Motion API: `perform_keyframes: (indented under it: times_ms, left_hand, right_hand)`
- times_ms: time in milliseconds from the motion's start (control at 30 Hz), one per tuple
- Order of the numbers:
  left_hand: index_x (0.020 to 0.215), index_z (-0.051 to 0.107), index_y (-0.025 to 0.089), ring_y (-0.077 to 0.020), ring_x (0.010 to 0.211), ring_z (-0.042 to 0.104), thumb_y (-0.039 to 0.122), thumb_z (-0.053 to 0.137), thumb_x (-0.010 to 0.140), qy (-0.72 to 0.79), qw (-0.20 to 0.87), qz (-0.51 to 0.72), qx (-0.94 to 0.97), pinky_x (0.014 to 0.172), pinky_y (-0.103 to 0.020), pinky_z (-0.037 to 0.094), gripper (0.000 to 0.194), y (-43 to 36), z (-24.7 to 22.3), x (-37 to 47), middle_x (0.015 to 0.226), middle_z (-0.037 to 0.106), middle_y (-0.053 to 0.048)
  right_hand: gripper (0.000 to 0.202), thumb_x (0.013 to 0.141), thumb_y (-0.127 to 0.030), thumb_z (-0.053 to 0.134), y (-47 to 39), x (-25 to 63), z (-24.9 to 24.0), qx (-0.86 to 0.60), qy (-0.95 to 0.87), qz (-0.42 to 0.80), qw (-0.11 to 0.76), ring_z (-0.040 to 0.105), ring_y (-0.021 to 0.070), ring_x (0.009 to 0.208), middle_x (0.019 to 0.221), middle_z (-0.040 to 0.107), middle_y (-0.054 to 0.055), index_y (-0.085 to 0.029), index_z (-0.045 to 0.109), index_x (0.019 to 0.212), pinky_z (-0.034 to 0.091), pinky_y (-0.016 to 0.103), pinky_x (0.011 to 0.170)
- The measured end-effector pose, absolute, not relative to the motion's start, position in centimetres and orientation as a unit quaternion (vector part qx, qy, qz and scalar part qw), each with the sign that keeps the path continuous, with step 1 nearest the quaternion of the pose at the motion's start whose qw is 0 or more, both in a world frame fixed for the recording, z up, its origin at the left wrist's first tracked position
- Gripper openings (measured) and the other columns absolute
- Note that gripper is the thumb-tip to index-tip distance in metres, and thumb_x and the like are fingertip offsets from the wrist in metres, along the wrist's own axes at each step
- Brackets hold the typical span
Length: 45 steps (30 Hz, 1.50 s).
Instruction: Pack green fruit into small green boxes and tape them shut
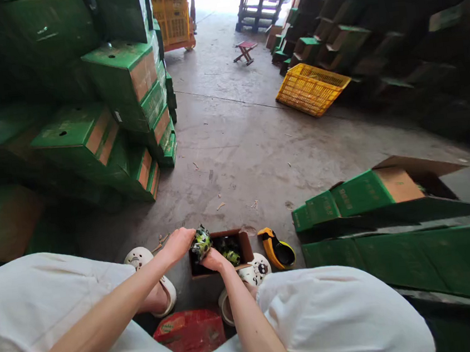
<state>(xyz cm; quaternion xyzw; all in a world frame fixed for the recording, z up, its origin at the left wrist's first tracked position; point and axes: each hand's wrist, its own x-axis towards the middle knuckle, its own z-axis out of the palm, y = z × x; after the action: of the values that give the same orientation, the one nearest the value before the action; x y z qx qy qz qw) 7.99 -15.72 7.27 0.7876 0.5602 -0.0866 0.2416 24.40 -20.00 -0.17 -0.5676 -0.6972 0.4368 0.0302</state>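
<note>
Between my two hands is a small clear-wrapped bundle of something green (202, 242), held over the left side of an open cardboard box (246, 246). My left hand (180, 243) grips its upper left side. From below and to the right, my right hand (216, 260) closes on its lower end. Inside the box lie more wrapped green bundles (229, 251). The box stands on the floor between my feet, which wear white clogs (256, 270).
Green boxes (124, 81) are stacked at the left, with more (358, 196) at the right. A yellow-black tape dispenser (277, 249) lies right of the box. A red object (190, 333) is between my legs. Farther off are a yellow crate (310, 91), a stool (245, 52) and pallets (260, 6).
</note>
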Motion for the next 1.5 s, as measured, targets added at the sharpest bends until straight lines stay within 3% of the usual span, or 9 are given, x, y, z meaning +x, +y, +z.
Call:
perform_keyframes:
  times_ms: [167,267,433,600,733,1000,1200,1367,1500]
  left_hand:
    - [0.103,0.077,0.016,-0.0263,0.11,0.069,0.008,0.05,0.099,0.509,0.212,-0.106,0.827,0.088,-0.033,0.054,0.029,-18.4,7.0,9.3,0.112,0.075,-0.015]
    - [0.099,0.077,0.014,-0.0307,0.123,0.061,0.01,0.052,0.099,0.475,0.16,-0.113,0.858,0.089,-0.037,0.054,0.026,-19.3,6.4,9.7,0.119,0.071,-0.017]
    - [0.107,0.073,0.014,-0.0291,0.11,0.066,0.011,0.047,0.102,0.472,0.101,-0.095,0.871,0.095,-0.043,0.049,0.027,-19.3,6.1,10.3,0.112,0.072,-0.016]
    - [0.101,0.073,0.011,-0.0269,0.097,0.069,0.006,0.049,0.096,0.478,0.088,-0.115,0.867,0.101,-0.044,0.044,0.025,-21.0,5.3,11.5,0.096,0.075,-0.014]
    - [0.096,0.076,0.015,-0.0257,0.1,0.07,0.005,0.049,0.095,0.467,0.092,-0.14,0.868,0.11,-0.046,0.042,0.029,-21.8,3.8,12.0,0.098,0.078,-0.012]
    - [0.089,0.081,0.017,-0.0289,0.096,0.073,0.007,0.053,0.092,0.443,0.12,-0.165,0.873,0.123,-0.075,0.016,0.029,-21.6,3.1,12.7,0.084,0.079,-0.011]
    - [0.116,0.077,0.009,-0.0301,0.114,0.071,0.009,0.05,0.092,0.486,0.106,-0.111,0.86,0.129,-0.06,0.02,0.036,-22.7,2.9,12.2,0.112,0.077,-0.021]
    - [0.144,0.059,0.006,-0.0272,0.1,0.074,0.007,0.044,0.093,0.546,0.126,-0.089,0.824,0.127,-0.063,0.021,0.053,-23.4,3.1,11.8,0.109,0.075,-0.017]
    - [0.153,0.051,0.008,-0.0265,0.104,0.073,0.009,0.046,0.094,0.539,0.092,-0.072,0.834,0.128,-0.063,0.018,0.059,-23.2,2.8,11.9,0.123,0.069,-0.02]
  right_hand:
    - [0.042,0.08,-0.017,0.058,-19.7,28.3,0.0,-0.57,-0.608,0.538,0.126,0.073,0.0252,0.096,0.095,0.08,0.006,-0.012,0.077,0.117,0.059,0.035,0.089]
    - [0.043,0.078,-0.019,0.063,-19.5,29.6,0.4,-0.573,-0.562,0.576,0.155,0.073,0.0238,0.099,0.101,0.08,0.007,-0.014,0.077,0.118,0.058,0.033,0.089]
    - [0.055,0.068,-0.021,0.085,-19.1,28.7,1.2,-0.601,-0.57,0.545,0.126,0.068,0.0259,0.113,0.123,0.076,0.01,-0.018,0.073,0.121,0.052,0.031,0.094]
    - [0.029,0.082,-0.027,0.079,-19.8,25.6,0.8,-0.688,-0.616,0.373,0.089,0.07,0.0239,0.098,0.111,0.076,0.01,-0.018,0.071,0.109,0.046,0.026,0.079]
    - [0.024,0.086,-0.026,0.075,-20.3,24.7,-0.1,-0.723,-0.597,0.335,0.091,0.069,0.0221,0.093,0.107,0.074,0.011,-0.018,0.07,0.108,0.044,0.024,0.074]
    - [0.032,0.082,-0.013,0.073,-19.2,25.8,-0.4,-0.68,-0.6,0.417,0.063,0.069,0.0244,0.113,0.117,0.076,0.013,-0.015,0.073,0.114,0.05,0.025,0.092]
    - [0.032,0.086,-0.013,0.066,-20.0,24.6,0.5,-0.685,-0.607,0.402,0.035,0.071,0.0273,0.11,0.124,0.073,0.02,-0.011,0.075,0.117,0.052,0.028,0.091]
    - [0.037,0.084,-0.008,0.063,-19.3,26.0,1.2,-0.69,-0.596,0.408,0.037,0.072,0.0225,0.109,0.114,0.08,0.01,-0.019,0.079,0.115,0.052,0.022,0.088]
    - [0.039,0.092,-0.009,0.053,-18.2,29.1,1.8,-0.751,-0.562,0.344,0.023,0.07,0.0258,0.116,0.122,0.076,0.016,-0.018,0.077,0.122,0.051,0.028,0.094]
